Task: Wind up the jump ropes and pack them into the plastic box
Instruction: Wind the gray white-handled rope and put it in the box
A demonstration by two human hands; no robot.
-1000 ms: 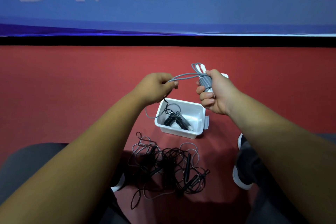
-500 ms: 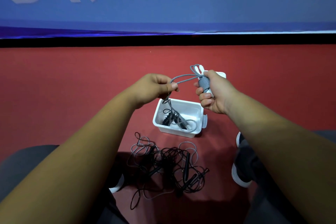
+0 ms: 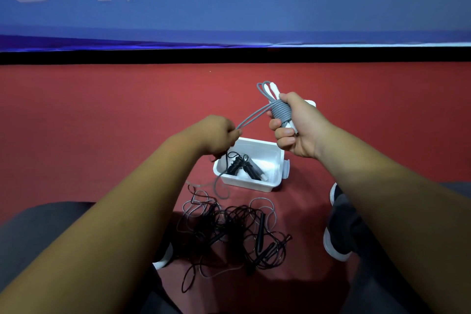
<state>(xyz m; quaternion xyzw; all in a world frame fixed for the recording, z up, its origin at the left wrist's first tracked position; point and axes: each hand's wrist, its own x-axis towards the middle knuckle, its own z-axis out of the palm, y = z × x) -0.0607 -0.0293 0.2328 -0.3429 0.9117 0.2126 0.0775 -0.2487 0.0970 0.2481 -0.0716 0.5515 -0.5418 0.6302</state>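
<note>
Bare forearms (image 3: 127,227), dark grey trousers (image 3: 40,224), dark shoes (image 3: 340,227) with white soles.

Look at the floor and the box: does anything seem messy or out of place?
Yes: black ropes lie in a loose tangled heap on the floor, just this side of the white box, unwound and outside it.

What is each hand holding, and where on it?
Right hand grips the grey jump rope at its coiled bundle round the white handles; left hand pinches its loose cord.
</note>
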